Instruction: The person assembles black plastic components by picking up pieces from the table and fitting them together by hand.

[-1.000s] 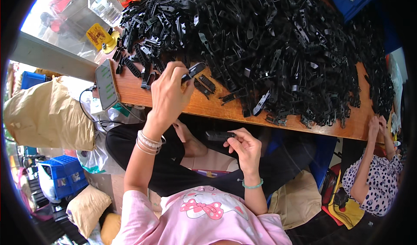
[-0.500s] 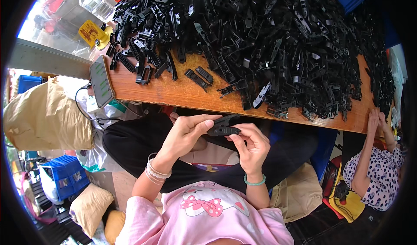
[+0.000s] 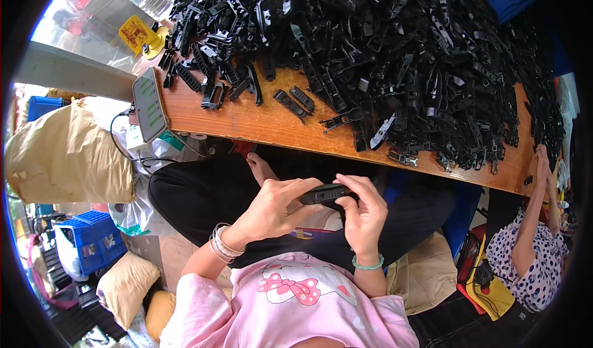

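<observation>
Above my lap, both hands grip one black plastic piece [image 3: 324,194], long and narrow with ridges along its side. My left hand [image 3: 275,207] pinches its left end between thumb and fingers. At the other end, the thumb and fingers of my right hand [image 3: 364,211] close on it. The fingers cover both of its tips. A huge heap of similar black plastic parts [image 3: 395,58] spreads over the wooden table [image 3: 241,124] beyond my hands. Two loose black pieces [image 3: 293,104] lie side by side near the table's front edge.
A grey device with green displays [image 3: 149,105] stands at the table's left corner, its cable hanging down. Blue crate [image 3: 92,243] and brown sacks [image 3: 71,153] sit at left. On the right, a person in a spotted top [image 3: 528,255] reaches to the table.
The black piece and my hands have dropped slightly and moved a little right. Before, a second black part stuck up behind it; now they look like one closed piece.
</observation>
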Demonstrator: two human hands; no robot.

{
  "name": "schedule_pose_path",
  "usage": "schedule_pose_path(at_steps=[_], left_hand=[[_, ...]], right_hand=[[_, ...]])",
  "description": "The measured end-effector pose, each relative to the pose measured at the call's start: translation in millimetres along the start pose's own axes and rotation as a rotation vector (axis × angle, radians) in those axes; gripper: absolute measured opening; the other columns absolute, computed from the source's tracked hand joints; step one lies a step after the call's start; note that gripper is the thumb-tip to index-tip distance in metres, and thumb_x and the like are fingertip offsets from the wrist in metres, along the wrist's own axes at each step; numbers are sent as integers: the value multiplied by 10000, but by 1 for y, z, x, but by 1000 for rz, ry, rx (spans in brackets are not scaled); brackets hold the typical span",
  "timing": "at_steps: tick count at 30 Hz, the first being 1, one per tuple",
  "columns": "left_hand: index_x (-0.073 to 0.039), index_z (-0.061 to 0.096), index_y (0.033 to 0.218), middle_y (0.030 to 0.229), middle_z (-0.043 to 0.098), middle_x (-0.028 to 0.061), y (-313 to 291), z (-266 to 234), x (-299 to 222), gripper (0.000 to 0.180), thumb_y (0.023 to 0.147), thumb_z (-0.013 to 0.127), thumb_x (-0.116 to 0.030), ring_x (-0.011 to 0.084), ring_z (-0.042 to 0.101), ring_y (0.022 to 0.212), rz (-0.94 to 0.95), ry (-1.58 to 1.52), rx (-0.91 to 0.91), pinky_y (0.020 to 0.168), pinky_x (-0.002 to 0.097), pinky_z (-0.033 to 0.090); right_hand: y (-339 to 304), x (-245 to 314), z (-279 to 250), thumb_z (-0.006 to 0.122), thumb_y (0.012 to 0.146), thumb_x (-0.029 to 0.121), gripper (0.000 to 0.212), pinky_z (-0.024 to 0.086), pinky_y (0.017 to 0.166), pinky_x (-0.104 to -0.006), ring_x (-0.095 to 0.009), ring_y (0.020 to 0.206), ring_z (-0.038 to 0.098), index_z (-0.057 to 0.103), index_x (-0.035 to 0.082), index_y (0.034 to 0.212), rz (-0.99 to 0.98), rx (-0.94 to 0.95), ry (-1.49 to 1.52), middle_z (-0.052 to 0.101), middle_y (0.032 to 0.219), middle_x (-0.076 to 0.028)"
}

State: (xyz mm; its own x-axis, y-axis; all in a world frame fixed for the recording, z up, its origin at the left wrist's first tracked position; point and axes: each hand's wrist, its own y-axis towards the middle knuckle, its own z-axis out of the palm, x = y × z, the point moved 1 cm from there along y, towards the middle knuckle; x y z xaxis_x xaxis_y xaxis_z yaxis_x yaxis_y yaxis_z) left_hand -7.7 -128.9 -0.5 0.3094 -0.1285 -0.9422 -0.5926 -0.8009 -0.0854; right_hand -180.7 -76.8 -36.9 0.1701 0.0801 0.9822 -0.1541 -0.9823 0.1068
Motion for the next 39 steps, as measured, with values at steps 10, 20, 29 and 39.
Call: schedule_pose_path(at_steps=[10, 20, 29, 39], left_hand=[[-3, 648, 927, 783, 616, 118, 5, -41, 19, 188, 778, 712, -98, 217, 631, 683, 29, 94, -185, 603, 305, 485], [-50, 660, 869, 866, 566, 104, 30, -114, 61, 148, 809, 676, -184, 315, 597, 722, -191, 973, -760, 626, 400, 467], [4, 582, 930, 763, 585, 62, 22, -23, 26, 215, 765, 719, -6, 98, 517, 571, -25, 292, -686, 491, 226, 394], [4, 519, 1196, 843, 632, 83, 30, 62, 27, 491, 758, 736, -40, 61, 514, 588, -75, -181, -103, 559, 204, 449]], right_hand=[[5, -14, -12, 657, 797, -37, 282, 494, 637, -220, -125, 801, 599, 639, -15, 1078, 188, 286, 61, 598, 1005, -101], [-2, -13, -6, 615, 832, -47, 75, 438, 506, -206, -117, 596, 594, 656, -48, 894, 80, -59, 51, 618, 813, -95], [17, -18, -61, 681, 757, -72, 209, 435, 556, -285, -177, 652, 524, 677, 27, 941, -282, -572, -794, 515, 857, -73], [53, 1, -93, 639, 723, -55, 380, 452, 771, -377, -245, 849, 533, 652, 75, 1081, -349, -284, -1044, 534, 1070, -108]])
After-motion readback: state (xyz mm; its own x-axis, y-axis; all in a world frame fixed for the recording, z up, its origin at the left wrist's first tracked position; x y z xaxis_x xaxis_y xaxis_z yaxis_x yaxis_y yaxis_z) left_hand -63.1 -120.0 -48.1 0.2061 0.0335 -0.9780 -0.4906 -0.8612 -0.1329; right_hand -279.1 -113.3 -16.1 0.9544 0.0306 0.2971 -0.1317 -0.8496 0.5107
